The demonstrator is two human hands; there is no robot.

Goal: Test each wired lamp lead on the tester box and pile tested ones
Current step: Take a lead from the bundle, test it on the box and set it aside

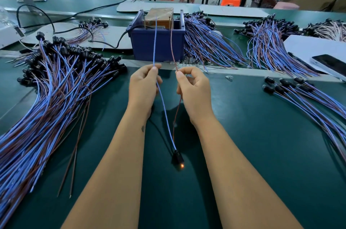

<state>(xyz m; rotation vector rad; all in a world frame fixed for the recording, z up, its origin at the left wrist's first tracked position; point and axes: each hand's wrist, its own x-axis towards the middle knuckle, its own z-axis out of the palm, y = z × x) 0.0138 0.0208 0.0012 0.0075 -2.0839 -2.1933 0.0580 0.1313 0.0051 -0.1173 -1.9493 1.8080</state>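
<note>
Both bare forearms extend forward, side by side, wrists level. Left hand [143,86] raised, thumb and forefinger pinched at top, other fingers curled. Right hand [194,89] mirrors it, thumb and forefinger pinched, remaining fingers loosely curled.

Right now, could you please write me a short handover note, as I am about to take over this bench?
Left hand pinches the blue wire; right hand pinches the brown wire. Both wire ends reach up to the tester box.
The lamp socket lies on the mat between the forearms, glowing orange, so this lead seems to pass.
Large pile on the left, smaller pile on the right; which is tested I cannot tell.
Left: pile this lead, test the rest.
</note>
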